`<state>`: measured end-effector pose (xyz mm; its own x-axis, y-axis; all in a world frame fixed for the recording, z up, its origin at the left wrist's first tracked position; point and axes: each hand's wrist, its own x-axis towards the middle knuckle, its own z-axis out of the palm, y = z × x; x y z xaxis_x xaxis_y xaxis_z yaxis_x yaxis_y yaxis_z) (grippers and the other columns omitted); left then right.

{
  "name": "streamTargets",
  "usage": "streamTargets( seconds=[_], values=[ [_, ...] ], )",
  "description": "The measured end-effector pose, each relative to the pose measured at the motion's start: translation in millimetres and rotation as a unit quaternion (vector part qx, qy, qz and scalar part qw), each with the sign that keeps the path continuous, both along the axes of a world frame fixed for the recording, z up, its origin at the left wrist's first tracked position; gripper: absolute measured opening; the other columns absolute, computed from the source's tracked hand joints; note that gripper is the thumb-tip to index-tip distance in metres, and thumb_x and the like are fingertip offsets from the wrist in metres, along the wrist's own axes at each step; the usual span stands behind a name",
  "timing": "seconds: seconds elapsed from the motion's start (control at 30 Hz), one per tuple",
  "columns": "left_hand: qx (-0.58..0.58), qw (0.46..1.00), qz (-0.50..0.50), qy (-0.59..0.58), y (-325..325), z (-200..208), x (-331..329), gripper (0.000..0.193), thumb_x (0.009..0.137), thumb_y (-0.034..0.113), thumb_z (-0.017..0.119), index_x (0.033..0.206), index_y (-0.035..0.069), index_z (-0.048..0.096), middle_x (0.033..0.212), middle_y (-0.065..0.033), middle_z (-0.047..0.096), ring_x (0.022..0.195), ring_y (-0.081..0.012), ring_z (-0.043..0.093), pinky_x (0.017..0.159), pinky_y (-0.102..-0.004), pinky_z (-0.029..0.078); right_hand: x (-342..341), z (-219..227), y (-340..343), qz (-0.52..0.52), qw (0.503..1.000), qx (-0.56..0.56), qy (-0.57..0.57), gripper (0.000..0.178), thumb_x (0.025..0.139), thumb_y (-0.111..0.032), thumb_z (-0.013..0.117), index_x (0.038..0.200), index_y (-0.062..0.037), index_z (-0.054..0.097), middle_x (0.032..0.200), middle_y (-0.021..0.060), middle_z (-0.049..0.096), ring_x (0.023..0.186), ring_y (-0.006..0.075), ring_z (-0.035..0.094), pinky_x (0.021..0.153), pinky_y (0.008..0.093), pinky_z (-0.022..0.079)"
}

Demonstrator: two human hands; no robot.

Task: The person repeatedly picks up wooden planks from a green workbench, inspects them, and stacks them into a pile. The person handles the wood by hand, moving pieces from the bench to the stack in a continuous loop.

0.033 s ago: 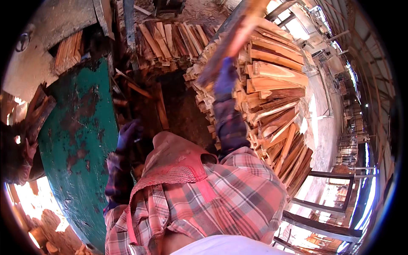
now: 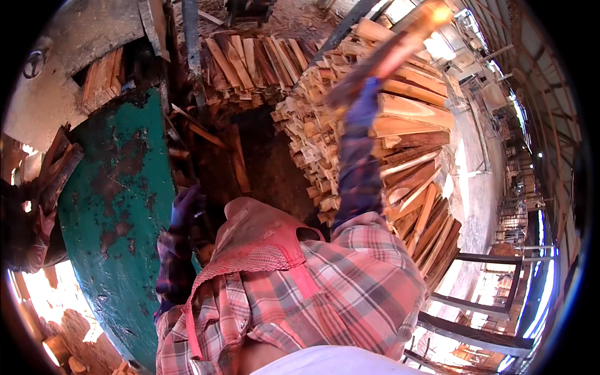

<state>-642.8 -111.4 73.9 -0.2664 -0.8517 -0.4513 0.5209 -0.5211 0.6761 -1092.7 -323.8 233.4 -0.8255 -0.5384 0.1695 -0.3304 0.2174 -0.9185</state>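
My right hand (image 2: 366, 103), in a blue-purple glove, is closed round a wooden plank (image 2: 394, 56) and holds it up over the stacked boards. The plank is smeared by motion and tilts up to the far right. My left hand (image 2: 187, 204), gloved alike, hangs by the right edge of a green table (image 2: 125, 187) with worn dark patches. Its fingers are loosely bent and apart, with nothing seen in them. Below my right arm a big stack of cut boards (image 2: 412, 111) curves along the right side.
Another row of boards (image 2: 250, 59) lies at the far side, beside a metal post (image 2: 191, 50). Loose wood strips (image 2: 237, 159) lie in the dark gap ahead. At the left, another person's hand (image 2: 45, 228) is at a rough piece of wood (image 2: 59, 172).
My right hand has swung right and outward with the plank, over the stack. My left hand has barely moved.
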Motion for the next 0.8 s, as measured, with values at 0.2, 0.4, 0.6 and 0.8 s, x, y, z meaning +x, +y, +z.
streamTargets(
  seconds=[0.2,0.4,0.6,0.8],
  values=[
    [0.044,0.979,0.193,-0.052,31,8,74,0.043,0.092,0.031,0.063,0.125,0.006,0.056,0.094,-0.007,0.067,0.074,-0.0151,0.061,0.069,-0.0279,0.05,-85,18,-123,0.257,0.93,-0.132,-0.229,0.035,0.09,-0.034,0.059,0.108,-0.005,0.06,0.093,0.0098,0.062,0.076,0.0165,0.056,0.068,0.0287,0.048],
    [0.095,0.938,0.292,-0.161,-6,-12,163,0.048,0.092,0.038,0.061,0.128,0.007,0.056,0.101,-0.0079,0.068,0.085,-0.0167,0.064,0.071,-0.0303,0.051,284,-158,-115,0.55,0.613,0.216,-0.524,0.025,0.089,-0.025,0.063,0.108,-0.0098,0.061,0.082,0.0068,0.062,0.065,0.0143,0.058,0.059,0.0265,0.05],
    [0.066,0.919,0.305,-0.241,-132,-26,290,0.05,0.091,0.041,0.063,0.127,0.007,0.057,0.099,-0.0028,0.067,0.083,-0.0142,0.063,0.07,-0.0292,0.049,561,-199,-236,0.544,0.637,0.276,-0.471,0.055,0.085,-0.049,0.068,0.127,-0.0159,0.052,0.111,0.0104,0.062,0.091,0.025,0.062,0.077,0.0371,0.052],
    [0.031,0.888,0.399,-0.226,-280,-2,361,0.044,0.094,0.034,0.06,0.127,0.005,0.057,0.112,-0.0045,0.062,0.097,-0.0165,0.058,0.08,-0.0314,0.047,663,-253,-377,0.495,0.733,0.192,-0.424,0.059,0.084,-0.057,0.065,0.128,-0.019,0.053,0.106,0.0057,0.063,0.092,0.0227,0.061,0.076,0.0406,0.054]
  ],
)
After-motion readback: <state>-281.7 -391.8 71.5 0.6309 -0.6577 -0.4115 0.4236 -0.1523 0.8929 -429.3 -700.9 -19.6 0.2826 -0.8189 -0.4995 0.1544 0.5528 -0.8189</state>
